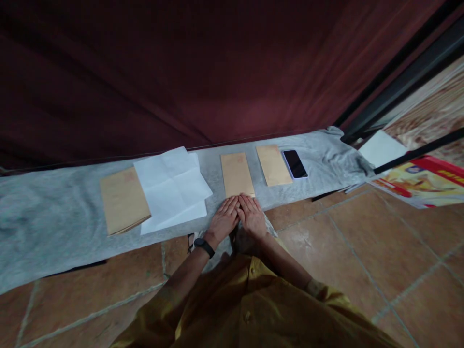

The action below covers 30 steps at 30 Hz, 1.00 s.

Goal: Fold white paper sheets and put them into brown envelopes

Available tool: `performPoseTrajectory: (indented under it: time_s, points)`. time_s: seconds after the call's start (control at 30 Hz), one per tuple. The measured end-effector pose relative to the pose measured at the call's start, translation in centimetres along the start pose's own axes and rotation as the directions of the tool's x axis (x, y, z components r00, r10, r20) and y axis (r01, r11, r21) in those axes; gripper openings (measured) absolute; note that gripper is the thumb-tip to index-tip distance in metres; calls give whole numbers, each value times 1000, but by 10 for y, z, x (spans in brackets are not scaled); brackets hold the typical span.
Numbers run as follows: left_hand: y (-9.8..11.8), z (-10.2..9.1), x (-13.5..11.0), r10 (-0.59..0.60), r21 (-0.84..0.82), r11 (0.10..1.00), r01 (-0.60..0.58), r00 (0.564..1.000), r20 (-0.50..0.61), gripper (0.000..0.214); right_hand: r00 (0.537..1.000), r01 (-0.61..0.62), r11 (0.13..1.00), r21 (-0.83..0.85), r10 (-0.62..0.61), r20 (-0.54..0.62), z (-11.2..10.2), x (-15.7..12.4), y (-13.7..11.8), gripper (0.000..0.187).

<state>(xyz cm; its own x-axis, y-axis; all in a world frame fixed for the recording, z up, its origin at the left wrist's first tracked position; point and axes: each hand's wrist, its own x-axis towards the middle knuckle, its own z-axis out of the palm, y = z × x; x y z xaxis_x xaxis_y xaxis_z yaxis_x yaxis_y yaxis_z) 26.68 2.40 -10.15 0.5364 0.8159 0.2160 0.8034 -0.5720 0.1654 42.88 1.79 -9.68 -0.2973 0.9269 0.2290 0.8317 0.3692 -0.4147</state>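
Note:
My left hand [224, 220] and my right hand [251, 214] lie flat side by side, fingers stretched out, on the near end of a brown envelope [237, 173] that rests on a grey cloth [54, 217] spread over the floor. Neither hand holds anything. A black watch sits on my left wrist. A second brown envelope [272, 164] lies just to the right, with a dark phone [295, 164] beside it. To the left lie sheets of white paper [172, 188] and a stack of brown envelopes [122, 200].
A dark red curtain [181, 72] hangs behind the cloth. Terracotta floor tiles [362, 241] spread in front. At the right are a white sheet [382, 147], a colourful printed carton [424, 181] and a black frame bar [406, 72]. My yellow clothing fills the bottom.

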Motion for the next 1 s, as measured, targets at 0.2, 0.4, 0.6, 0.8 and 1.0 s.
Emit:
performPoseTrajectory:
  time_s: [0.2, 0.4, 0.6, 0.8, 1.0]
  points:
    - [3, -1, -1, -44, 15, 999, 44, 999, 3, 54, 998, -57, 998, -37, 56, -35, -1, -4, 6, 49]
    - [7, -2, -8, -113, 34, 993, 114, 994, -10, 60, 992, -104, 992, -74, 98, -79, -3, -8, 17, 51]
    - [12, -9, -7, -152, 39, 987, 154, 988, -39, 57, 991, -116, 990, -83, 110, -77, -7, -8, 20, 50]
    - [27, -4, 10, -110, 53, 993, 109, 994, 6, 59, 991, -107, 993, -58, 102, -85, -5, -9, 19, 49]
    - [28, 5, 11, -80, 76, 994, 76, 995, 64, 62, 992, -101, 995, -23, 99, -72, -5, -9, 23, 50]
